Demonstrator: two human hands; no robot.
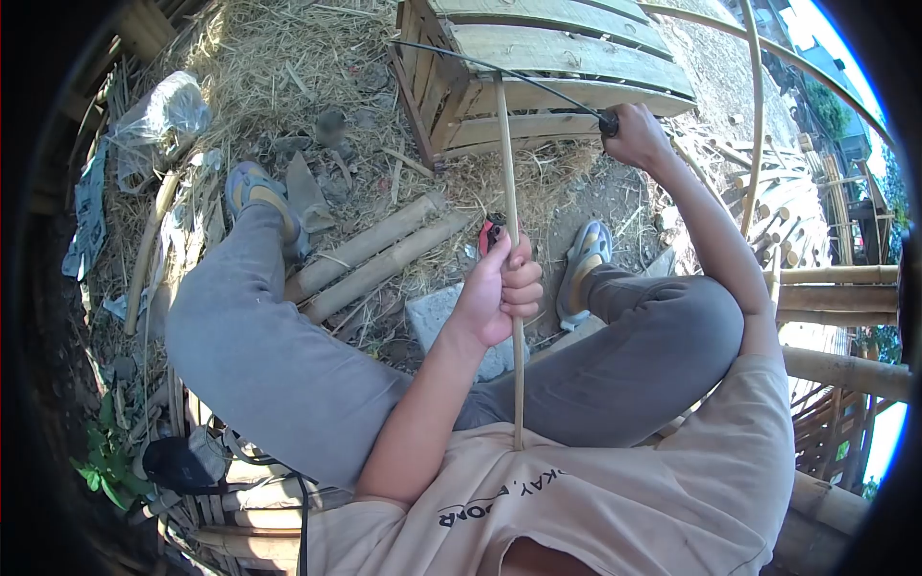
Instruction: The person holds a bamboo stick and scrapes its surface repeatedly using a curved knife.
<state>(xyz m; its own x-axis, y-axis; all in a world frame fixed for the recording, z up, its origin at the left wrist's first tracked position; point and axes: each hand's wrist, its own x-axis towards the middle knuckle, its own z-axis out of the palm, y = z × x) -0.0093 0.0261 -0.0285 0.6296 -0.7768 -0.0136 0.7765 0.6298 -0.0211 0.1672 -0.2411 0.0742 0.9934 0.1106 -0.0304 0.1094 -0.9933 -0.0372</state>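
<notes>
My left hand [497, 296] is closed around a long, thin bamboo strip [508, 163], which runs from my shirt up to the wooden crate. A small red and black object [488, 234] shows at the thumb side of that hand; its kind is unclear. In my right hand [636, 136] is the black handle of a long, narrow, dark blade-like tool [552, 89], seen nearly edge-on. Its thin length crosses the upper end of the strip in this view; whether they touch I cannot tell. Both fists are closed, the right one farther forward.
A slatted wooden crate [567, 53] stands ahead on straw-covered ground. Cut bamboo poles [384, 252] and a pale block [437, 312] lie between my feet. A clear plastic bag [173, 110] is at left. Stacked bamboo [783, 216] and a bamboo frame [836, 298] occupy the right.
</notes>
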